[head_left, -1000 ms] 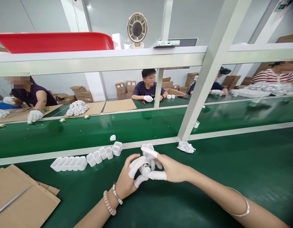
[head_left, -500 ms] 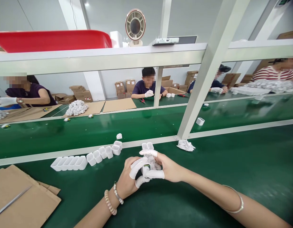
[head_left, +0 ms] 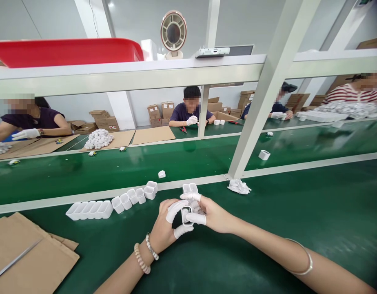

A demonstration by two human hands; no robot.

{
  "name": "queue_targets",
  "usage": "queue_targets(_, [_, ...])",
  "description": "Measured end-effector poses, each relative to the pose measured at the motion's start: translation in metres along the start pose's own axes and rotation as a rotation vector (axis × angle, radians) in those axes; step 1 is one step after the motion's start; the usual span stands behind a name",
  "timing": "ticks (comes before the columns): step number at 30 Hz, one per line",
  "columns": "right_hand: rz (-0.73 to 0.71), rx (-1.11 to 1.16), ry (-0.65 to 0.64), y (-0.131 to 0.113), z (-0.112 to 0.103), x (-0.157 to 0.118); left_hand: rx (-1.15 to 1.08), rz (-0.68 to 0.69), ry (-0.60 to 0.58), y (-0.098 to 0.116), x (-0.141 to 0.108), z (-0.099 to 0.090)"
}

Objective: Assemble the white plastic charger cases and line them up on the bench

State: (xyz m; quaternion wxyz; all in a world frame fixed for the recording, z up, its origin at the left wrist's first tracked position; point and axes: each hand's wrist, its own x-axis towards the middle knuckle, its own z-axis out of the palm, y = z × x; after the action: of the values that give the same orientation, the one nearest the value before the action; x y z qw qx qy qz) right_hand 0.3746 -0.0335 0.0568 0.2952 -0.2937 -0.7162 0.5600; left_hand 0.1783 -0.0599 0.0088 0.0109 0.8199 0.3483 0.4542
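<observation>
My left hand [head_left: 171,218], with white finger cots on the fingers, is closed around a small white plastic housing [head_left: 185,222], whose open side faces me. My right hand [head_left: 207,212] also wears finger cots; its thumb presses into the housing's opening while its index finger reaches over the top. What lies under the thumb is mostly hidden. Right behind the hands stand two joined white housings [head_left: 190,188] and a small pile of white pieces [head_left: 198,205], partly covered by my fingers.
A row of empty white housings [head_left: 96,210] stretches left along the belt's edge. Cardboard [head_left: 32,261] with a metal ruler-like strip [head_left: 15,261] lies at left. A crumpled white glove-like bundle [head_left: 239,186] sits by the slanted post [head_left: 252,102]. Beyond the conveyor belt [head_left: 130,175], several co-workers sit.
My right thumb has moved deeper over the housing's opening, covering the green part seen before. The housing has tilted more toward me. Items on the belt have shifted right.
</observation>
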Motion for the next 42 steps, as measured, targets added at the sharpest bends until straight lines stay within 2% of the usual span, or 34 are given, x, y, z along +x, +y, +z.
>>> queue_targets(4, [-0.014, -0.022, -0.014, 0.002, 0.000, 0.000, 0.003, 0.022, -0.025, 0.001, 0.001, 0.001])
queue_targets(11, [0.011, -0.086, -0.124, -0.007, -0.004, 0.000, 0.060, 0.167, -0.145, 0.004, -0.001, 0.003])
queue_targets(21, [-0.008, -0.038, -0.275, -0.014, -0.011, 0.001, 0.008, 0.132, -0.150, 0.003, -0.002, 0.002])
queue_targets(26, [-0.027, -0.134, -0.255, -0.012, -0.013, 0.000, -0.014, 0.124, -0.116, 0.001, -0.004, 0.004])
queue_targets(34, [-0.113, -0.446, -0.132, -0.018, -0.012, -0.004, -0.033, 0.110, -0.161, 0.002, -0.004, 0.004])
queue_targets(38, [-0.118, -0.429, -0.181, -0.024, -0.014, -0.004, -0.038, 0.105, -0.170, 0.003, -0.005, 0.004])
queue_targets(42, [-0.069, -0.294, -0.240, -0.027, -0.017, -0.003, -0.039, 0.112, -0.163, 0.003, -0.004, 0.003])
